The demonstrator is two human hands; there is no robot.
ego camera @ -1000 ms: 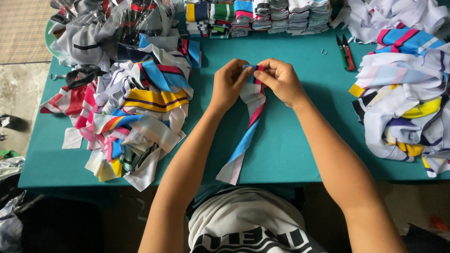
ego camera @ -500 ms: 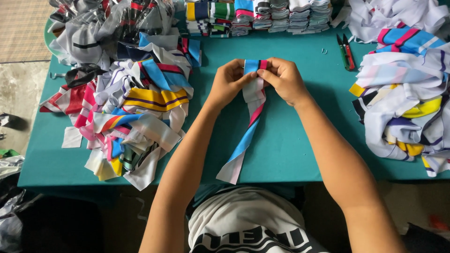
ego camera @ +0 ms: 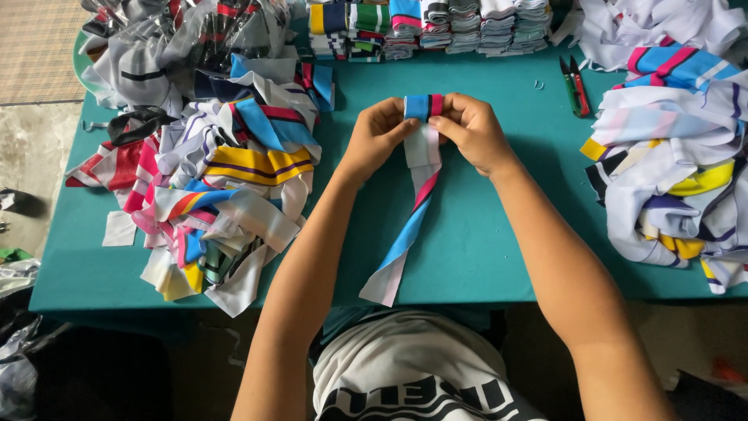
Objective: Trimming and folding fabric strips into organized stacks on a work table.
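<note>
Seen from above, the left hand (ego camera: 376, 134) and right hand (ego camera: 470, 132) meet at the far end of a striped fabric strip (ego camera: 411, 214), each closed in a pinch on its folded blue-and-pink top. The strip's long axis runs from the hands back toward the person, down the teal table (ego camera: 499, 234), its tail hanging over the near edge. Both hands sit equally close, between two heaps of fabric pieces (ego camera: 210, 179).
</note>
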